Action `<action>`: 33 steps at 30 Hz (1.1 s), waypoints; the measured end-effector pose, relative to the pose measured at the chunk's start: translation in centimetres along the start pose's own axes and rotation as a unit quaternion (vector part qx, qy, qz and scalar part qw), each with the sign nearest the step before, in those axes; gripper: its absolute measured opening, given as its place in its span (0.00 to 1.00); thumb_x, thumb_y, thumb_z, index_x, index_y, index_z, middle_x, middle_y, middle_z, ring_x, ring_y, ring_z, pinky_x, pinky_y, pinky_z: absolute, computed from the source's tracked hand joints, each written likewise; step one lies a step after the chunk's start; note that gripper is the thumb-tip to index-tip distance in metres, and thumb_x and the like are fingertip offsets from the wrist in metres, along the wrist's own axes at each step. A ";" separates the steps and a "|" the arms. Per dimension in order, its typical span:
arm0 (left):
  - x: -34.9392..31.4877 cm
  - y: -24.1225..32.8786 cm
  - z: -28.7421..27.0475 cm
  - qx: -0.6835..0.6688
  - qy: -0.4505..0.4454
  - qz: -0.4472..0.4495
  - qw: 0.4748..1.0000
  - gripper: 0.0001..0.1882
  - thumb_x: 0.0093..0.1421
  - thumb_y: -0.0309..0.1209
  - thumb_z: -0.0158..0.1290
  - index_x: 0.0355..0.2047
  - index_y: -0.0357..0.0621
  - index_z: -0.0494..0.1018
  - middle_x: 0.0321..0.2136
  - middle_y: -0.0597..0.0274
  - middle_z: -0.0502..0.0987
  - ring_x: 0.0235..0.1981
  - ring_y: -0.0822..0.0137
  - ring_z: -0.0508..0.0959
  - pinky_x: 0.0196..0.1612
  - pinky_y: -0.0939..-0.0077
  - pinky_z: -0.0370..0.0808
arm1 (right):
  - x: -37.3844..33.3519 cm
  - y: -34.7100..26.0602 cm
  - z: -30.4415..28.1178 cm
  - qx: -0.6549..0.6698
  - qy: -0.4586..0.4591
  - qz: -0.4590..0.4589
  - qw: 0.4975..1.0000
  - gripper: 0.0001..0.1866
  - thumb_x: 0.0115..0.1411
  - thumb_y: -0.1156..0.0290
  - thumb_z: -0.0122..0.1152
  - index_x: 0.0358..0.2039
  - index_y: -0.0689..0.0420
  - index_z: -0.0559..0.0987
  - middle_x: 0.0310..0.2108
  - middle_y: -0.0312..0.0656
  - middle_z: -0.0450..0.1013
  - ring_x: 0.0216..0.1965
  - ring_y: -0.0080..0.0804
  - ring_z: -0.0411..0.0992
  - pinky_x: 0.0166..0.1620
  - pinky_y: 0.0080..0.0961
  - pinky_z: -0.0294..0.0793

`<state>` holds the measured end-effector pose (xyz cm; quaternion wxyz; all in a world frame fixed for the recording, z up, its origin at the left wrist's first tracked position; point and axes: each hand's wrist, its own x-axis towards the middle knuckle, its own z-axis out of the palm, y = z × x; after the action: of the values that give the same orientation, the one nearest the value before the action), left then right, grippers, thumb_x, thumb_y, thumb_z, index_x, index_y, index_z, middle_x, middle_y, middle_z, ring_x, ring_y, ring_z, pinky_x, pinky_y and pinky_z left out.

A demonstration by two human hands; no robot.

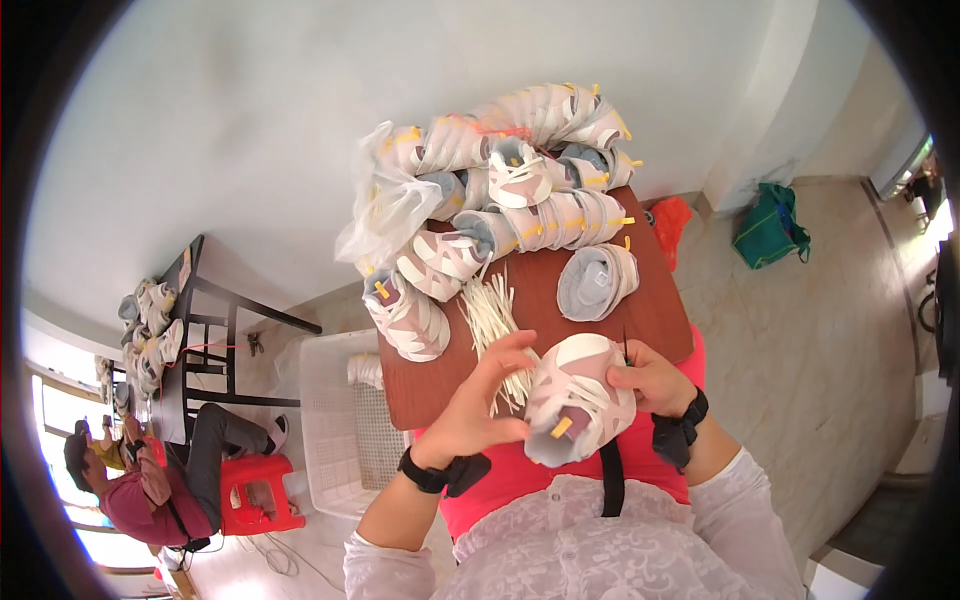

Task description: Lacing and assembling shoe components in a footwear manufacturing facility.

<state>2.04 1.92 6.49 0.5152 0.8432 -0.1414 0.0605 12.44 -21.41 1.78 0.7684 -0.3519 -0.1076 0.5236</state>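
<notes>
A white and pale pink shoe upper (578,395) is above my lap at the table's near edge, its grey-lined opening and yellow tab turned toward me. My right hand (655,378) holds its right side, thumb on top. A thin dark object, too small to name, sticks up by those fingers. My left hand (478,405) is at the upper's left, fingers apart and stretched out, thumb tip by the opening. Beyond it lies a bundle of cream laces (490,312). Another shoe upper (597,283) sits on the brown table (655,300), grey lining showing.
Nested rows of shoe uppers (540,225) fill the table's far side beside a clear plastic bag (388,205). A white crate (325,440) stands left. Farther left, a person (150,500) sits on a red stool (255,495). A green bag (770,228) lies on the floor right.
</notes>
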 end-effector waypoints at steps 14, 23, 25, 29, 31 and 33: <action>-1.5 -2.1 3.7 -0.523 0.271 -0.127 0.798 0.12 0.62 0.21 0.47 0.46 0.43 0.61 0.44 0.60 0.72 0.44 0.70 0.74 0.49 0.70 0.73 | 0.8 4.5 3.6 0.058 0.050 -0.030 0.997 0.15 0.58 0.74 0.55 0.46 0.61 0.71 0.30 0.31 0.70 0.27 0.14 0.65 0.28 0.12 0.62; -3.9 -2.8 3.0 -0.615 0.145 -0.156 0.759 0.29 0.60 0.29 0.53 0.58 0.40 0.54 0.53 0.55 0.67 0.53 0.63 0.69 0.55 0.63 0.68 | 1.1 4.0 1.1 0.088 0.028 0.020 0.996 0.18 0.59 0.73 0.52 0.49 0.64 0.69 0.47 0.43 0.71 0.44 0.27 0.73 0.49 0.25 0.74; -4.5 -2.9 2.3 -0.637 0.086 -0.186 0.743 0.32 0.60 0.33 0.52 0.61 0.37 0.53 0.57 0.54 0.65 0.56 0.59 0.67 0.57 0.60 0.67 | 1.4 2.8 3.2 0.025 0.053 0.025 0.998 0.18 0.58 0.73 0.52 0.49 0.64 0.70 0.42 0.39 0.72 0.39 0.22 0.72 0.42 0.20 0.73; -5.3 -1.7 2.2 -0.628 0.104 -0.179 0.750 0.31 0.61 0.33 0.52 0.61 0.38 0.53 0.57 0.55 0.65 0.57 0.59 0.66 0.58 0.59 0.66 | 2.1 2.8 3.2 -0.069 0.085 0.027 0.994 0.17 0.58 0.73 0.51 0.47 0.64 0.70 0.37 0.35 0.73 0.36 0.17 0.72 0.37 0.16 0.73; -6.0 -1.5 2.7 -0.649 0.145 -0.143 0.733 0.30 0.62 0.33 0.50 0.61 0.39 0.54 0.57 0.57 0.64 0.58 0.60 0.66 0.59 0.59 0.64 | 3.0 3.2 3.5 -0.065 0.078 0.010 0.995 0.15 0.60 0.70 0.51 0.47 0.62 0.71 0.37 0.36 0.73 0.31 0.16 0.71 0.32 0.14 0.72; -6.3 -1.0 3.3 -0.633 0.208 -0.111 0.737 0.28 0.63 0.32 0.49 0.61 0.40 0.54 0.57 0.57 0.64 0.58 0.60 0.66 0.59 0.59 0.63 | 3.9 3.9 3.9 -0.058 0.068 -0.006 0.996 0.14 0.62 0.68 0.51 0.46 0.60 0.72 0.38 0.36 0.73 0.27 0.14 0.70 0.26 0.13 0.70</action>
<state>-3.85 0.51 2.52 0.9498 0.2986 0.0585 0.0734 9.14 -15.55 1.25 0.7551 -0.4304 -0.0872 0.4868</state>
